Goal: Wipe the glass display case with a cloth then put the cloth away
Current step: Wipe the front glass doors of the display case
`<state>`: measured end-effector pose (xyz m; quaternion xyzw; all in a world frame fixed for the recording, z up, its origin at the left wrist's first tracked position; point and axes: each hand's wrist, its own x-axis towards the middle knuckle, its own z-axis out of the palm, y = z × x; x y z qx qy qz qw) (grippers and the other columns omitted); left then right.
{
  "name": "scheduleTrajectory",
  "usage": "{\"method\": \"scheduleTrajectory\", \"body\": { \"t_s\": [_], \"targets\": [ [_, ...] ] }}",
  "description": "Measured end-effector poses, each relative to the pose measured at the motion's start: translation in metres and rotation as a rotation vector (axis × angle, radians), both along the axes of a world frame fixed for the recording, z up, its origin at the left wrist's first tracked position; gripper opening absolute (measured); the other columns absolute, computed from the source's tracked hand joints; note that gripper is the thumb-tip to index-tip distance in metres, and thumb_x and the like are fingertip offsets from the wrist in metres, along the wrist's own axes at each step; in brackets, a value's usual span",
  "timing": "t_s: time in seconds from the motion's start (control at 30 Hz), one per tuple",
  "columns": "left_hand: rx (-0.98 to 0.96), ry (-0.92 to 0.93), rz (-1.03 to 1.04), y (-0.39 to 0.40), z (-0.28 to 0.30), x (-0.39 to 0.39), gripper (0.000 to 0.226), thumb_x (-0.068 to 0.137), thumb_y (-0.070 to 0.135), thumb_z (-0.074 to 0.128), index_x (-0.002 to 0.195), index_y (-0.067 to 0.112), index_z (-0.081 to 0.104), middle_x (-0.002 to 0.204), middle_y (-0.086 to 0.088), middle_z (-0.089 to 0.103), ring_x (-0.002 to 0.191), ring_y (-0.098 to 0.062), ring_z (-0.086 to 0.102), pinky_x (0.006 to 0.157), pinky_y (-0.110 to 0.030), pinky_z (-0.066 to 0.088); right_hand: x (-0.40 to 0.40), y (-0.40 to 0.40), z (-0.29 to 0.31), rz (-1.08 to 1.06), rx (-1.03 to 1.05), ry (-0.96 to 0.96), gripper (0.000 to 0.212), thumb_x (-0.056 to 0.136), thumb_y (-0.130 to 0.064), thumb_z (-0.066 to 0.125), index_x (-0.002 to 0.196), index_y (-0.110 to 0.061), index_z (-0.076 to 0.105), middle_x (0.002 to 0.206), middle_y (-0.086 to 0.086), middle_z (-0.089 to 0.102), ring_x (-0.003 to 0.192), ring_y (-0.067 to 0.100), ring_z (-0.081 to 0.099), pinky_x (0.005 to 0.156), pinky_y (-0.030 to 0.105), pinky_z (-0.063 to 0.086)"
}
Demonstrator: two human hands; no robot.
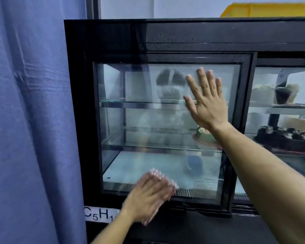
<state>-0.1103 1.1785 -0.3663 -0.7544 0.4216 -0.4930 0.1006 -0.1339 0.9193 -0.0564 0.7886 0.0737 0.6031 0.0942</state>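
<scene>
A: Left edge first?
B: Blue curtain (33, 120) hangs down the whole left side, just beside the black-framed display case (77, 120).

A: Left hand?
B: My left hand (148, 196) is low on the glass door (139, 85), at the bottom rail. Fingers look straight and flat, pressing the cloth (163, 179) against the pane. The cloth is a checked thing, mostly hidden under the hand, with edges showing past the fingertips and below the palm. It's motion-blurred, so I can't tell whether the thumb hooks any of it.

A: Anything under it?
B: White label (99, 214) on the frame below, reading "C5H1", the rest covered by my wrist.

A: Right hand?
B: My right hand (205, 101) is higher up, fingers spread and straight, palm flat on the same pane near its right frame. It holds nothing.

A: Inside?
B: Glass shelves (139, 103). A green-topped cake (203, 138) sits behind my right forearm, and a dark cake (285, 138) sits in the right section.

A: On top?
B: Yellow bin (271, 9) on the case's roof, far right.
</scene>
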Motion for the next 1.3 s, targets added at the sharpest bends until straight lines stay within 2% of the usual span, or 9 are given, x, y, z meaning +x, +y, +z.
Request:
{"method": "scheduleTrajectory", "body": {
  "t_s": [0.1,0.2,0.37,0.47,0.63,0.8,0.97,1.17,1.3],
  "targets": [
    [0.069,0.014,0.002,0.013,0.006,0.006,0.054,0.106,0.047,0.043,0.159,0.039,0.041,0.167,0.008,0.036,0.16,-0.019,0.017,0.131,-0.043,0.003,0.001,-0.001,-0.001,0.001,-0.01,-0.03,0.064,0.112,-0.052,0.032,0.168,-0.028,0.012,0.176,0.008,0.004,0.162,0.031,0.001,0.13,0.044,-0.007],
    [0.109,-0.07,-0.055,0.013,0.097,0.019,0.058,0.106,0.046,0.045,0.162,0.033,0.036,0.171,0.001,0.028,0.159,-0.026,0.022,0.131,-0.048,0.001,0.001,-0.001,-0.002,-0.004,-0.013,-0.047,0.064,0.112,-0.051,0.032,0.168,-0.026,0.014,0.175,0.01,0.007,0.162,0.032,0.005,0.131,0.047,-0.001],
    [-0.351,-0.177,-0.02,0.0,0.292,0.03,0.062,0.105,0.039,0.042,0.164,0.021,0.031,0.172,-0.011,0.016,0.159,-0.039,0.017,0.13,-0.055,0.005,0.006,-0.002,-0.003,0.018,-0.023,-0.086,0.065,0.111,-0.051,0.035,0.168,-0.026,0.016,0.175,0.011,0.01,0.161,0.033,0.008,0.13,0.047,0.0],
    [-0.54,-0.148,0.045,0.004,0.349,0.031,0.064,0.103,0.037,0.039,0.165,0.024,0.028,0.173,-0.011,0.02,0.16,-0.036,0.014,0.131,-0.051,0.005,0.007,-0.002,-0.003,0.019,-0.013,-0.109,0.065,0.11,-0.049,0.037,0.168,-0.026,0.017,0.175,0.011,0.011,0.161,0.033,0.009,0.131,0.048,0.002],
    [-0.958,-0.045,0.143,-0.037,0.348,0.016,0.067,0.103,0.039,0.034,0.167,0.024,0.018,0.174,-0.008,0.012,0.161,-0.035,0.006,0.13,-0.053,0.004,0.008,-0.003,-0.004,0.017,-0.018,-0.111,0.064,0.111,-0.048,0.036,0.168,-0.026,0.017,0.175,0.011,0.01,0.161,0.032,0.008,0.131,0.048,0.0],
    [-0.545,-0.119,0.046,-0.021,0.346,0.025,0.064,0.105,0.041,0.032,0.166,0.027,0.019,0.174,-0.006,0.01,0.161,-0.032,0.007,0.13,-0.049,-0.002,0.008,-0.006,-0.003,0.032,-0.037,-0.117,0.062,0.112,-0.044,0.035,0.167,-0.024,0.019,0.174,0.012,0.012,0.161,0.033,0.01,0.131,0.049,0.004],
    [-1.159,-0.026,0.227,0.019,0.368,0.037,0.066,0.106,0.043,0.026,0.167,0.021,0.017,0.174,-0.012,0.011,0.16,-0.039,0.006,0.129,-0.056,0.003,0.01,-0.003,-0.004,0.034,-0.028,-0.136,0.061,0.111,-0.044,0.033,0.167,-0.024,0.019,0.174,0.013,0.013,0.161,0.033,0.01,0.131,0.05,0.004],
    [-0.502,-0.142,0.002,-0.037,0.335,0.025,0.063,0.106,0.038,0.036,0.166,0.025,0.021,0.174,-0.01,0.015,0.161,-0.034,0.008,0.131,-0.05,0.002,0.006,-0.008,-0.004,0.1,-0.048,-0.136,0.06,0.11,-0.037,0.037,0.166,-0.021,0.023,0.174,0.012,0.016,0.161,0.032,0.011,0.131,0.048,0.005],
    [-0.673,-0.106,0.045,-0.043,0.292,0.016,0.064,0.105,0.04,0.037,0.166,0.024,0.024,0.174,-0.009,0.012,0.161,-0.034,0.006,0.13,-0.052,0.004,0.002,-0.011,-0.004,0.117,-0.045,-0.099,0.059,0.111,-0.033,0.037,0.167,-0.019,0.022,0.174,0.012,0.015,0.161,0.032,0.01,0.132,0.045,0.002]
  ]
}}
